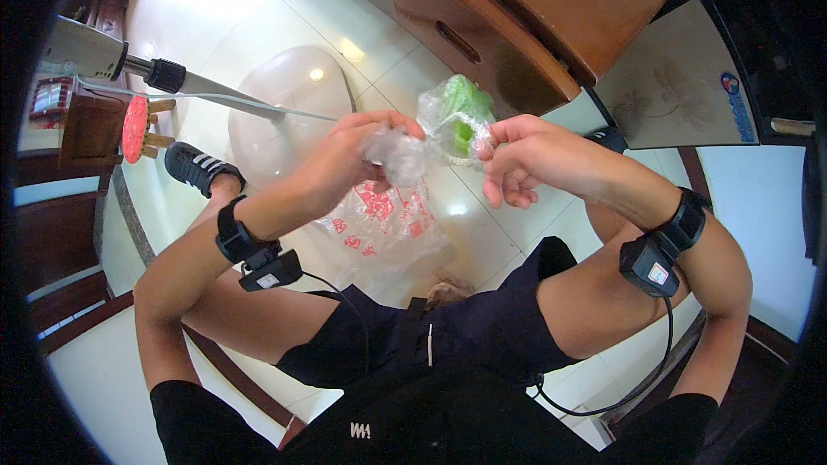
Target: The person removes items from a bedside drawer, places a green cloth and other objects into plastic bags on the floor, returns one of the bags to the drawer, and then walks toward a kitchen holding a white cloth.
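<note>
My left hand (pixel 349 152) grips a crumpled wad of clear plastic wrap (pixel 407 158), blurred in the picture. With its thumb and fingertips, my right hand (pixel 536 152) pinches the edge of a clear plastic wrapping (pixel 439 103). A green object (pixel 462 100) shows through that wrapping, between and slightly beyond my hands; its kind is hard to make out. Below my left hand hangs or lies a translucent plastic bag (pixel 387 232) with red printing, partly covered by the hand and wad. Whether the wad and the wrapping are one piece, I cannot tell.
A white round stand base (pixel 297 64) with a grey pole (pixel 223 93) and a cable is at the left. Near it is a red-topped stool (pixel 134 129). A brown wooden cabinet (pixel 465 6) stands ahead on the tiled floor (pixel 497 226). Straps with black devices sit on both forearms.
</note>
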The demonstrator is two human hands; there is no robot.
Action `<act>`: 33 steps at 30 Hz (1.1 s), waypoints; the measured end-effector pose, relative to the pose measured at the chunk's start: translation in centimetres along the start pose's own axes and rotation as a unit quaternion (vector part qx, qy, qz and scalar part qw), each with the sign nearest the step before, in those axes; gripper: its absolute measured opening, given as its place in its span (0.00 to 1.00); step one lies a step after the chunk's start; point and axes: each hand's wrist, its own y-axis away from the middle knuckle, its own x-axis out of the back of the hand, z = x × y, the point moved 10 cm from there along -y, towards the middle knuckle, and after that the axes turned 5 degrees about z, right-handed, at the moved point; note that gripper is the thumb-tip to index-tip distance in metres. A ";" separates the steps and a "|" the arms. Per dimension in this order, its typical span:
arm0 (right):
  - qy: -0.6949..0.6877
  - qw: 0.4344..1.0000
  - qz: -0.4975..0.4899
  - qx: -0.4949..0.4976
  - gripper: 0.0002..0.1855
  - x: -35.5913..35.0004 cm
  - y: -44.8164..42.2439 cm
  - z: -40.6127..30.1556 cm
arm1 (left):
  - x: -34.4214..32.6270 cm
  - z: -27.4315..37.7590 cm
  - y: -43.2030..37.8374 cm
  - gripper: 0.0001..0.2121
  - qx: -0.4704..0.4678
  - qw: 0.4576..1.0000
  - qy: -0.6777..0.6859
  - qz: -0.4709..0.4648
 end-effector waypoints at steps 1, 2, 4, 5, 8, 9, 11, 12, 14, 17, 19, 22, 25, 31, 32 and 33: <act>-0.024 0.999 -0.022 0.003 0.07 -0.5 0.1 0.0 | -1.1 -0.2 0.1 0.13 0.013 1.000 0.016 -0.017; -0.047 0.998 -0.046 0.011 0.06 -1.2 0.3 -0.3 | -2.2 0.1 0.4 0.14 0.009 0.999 -0.005 -0.043; -0.092 0.991 -0.094 0.026 0.06 -3.0 0.8 -1.1 | -3.3 -0.7 0.5 0.13 0.013 0.999 0.010 -0.040; -0.109 0.987 -0.119 0.024 0.05 -3.7 1.1 -1.2 | -3.7 -1.0 0.4 0.13 0.015 0.999 0.017 -0.039; -0.103 0.980 -0.170 0.015 0.05 -5.0 2.0 -1.3 | -2.9 -1.7 -0.5 0.15 0.004 0.997 0.075 -0.018; -0.068 0.983 -0.172 0.010 0.05 -5.3 2.3 -1.2 | -2.6 -1.7 -0.7 0.16 -0.005 0.995 0.095 -0.007; -0.023 0.982 -0.189 -0.004 0.06 -5.9 2.7 -0.7 | -1.8 -1.3 -1.6 0.16 -0.053 0.990 0.118 0.052; -0.014 0.979 -0.204 -0.013 0.06 -6.2 2.7 -0.3 | -1.3 -1.0 -1.9 0.16 -0.077 0.985 0.129 0.082; -0.010 0.975 -0.224 -0.014 0.07 -6.7 2.8 -0.1 | 0.4 -0.5 -2.4 0.18 -0.155 0.981 -0.025 0.113; -0.033 0.976 -0.213 0.008 0.09 -6.3 2.6 -0.4 | -0.9 2.0 -0.9 0.15 -0.324 0.842 -0.410 0.136; -0.053 0.983 -0.173 0.029 0.10 -4.9 1.9 -0.9 | -4.7 2.2 0.9 0.12 -0.400 0.576 -0.705 0.104; 0.050 0.997 -0.045 0.031 0.13 -1.8 0.1 -0.4 | -3.3 0.3 -0.2 0.10 -0.230 0.581 -0.775 0.098; 0.167 0.981 0.045 0.089 0.17 0.2 -1.1 0.2 | -3.1 0.7 0.4 0.11 -0.225 0.571 -0.784 0.095; 0.295 0.937 0.102 0.159 0.18 -0.2 -0.8 -1.8 | -5.0 2.4 2.9 0.13 -0.254 0.710 -0.657 -0.006; 0.306 0.930 0.099 0.177 0.18 -0.5 -0.6 -2.2 | -4.3 1.5 2.3 0.13 -0.159 0.793 -0.587 -0.037; 0.319 0.922 0.096 0.196 0.18 -1.0 -0.4 -2.6 | -3.8 0.5 2.0 0.14 -0.063 0.859 -0.504 -0.066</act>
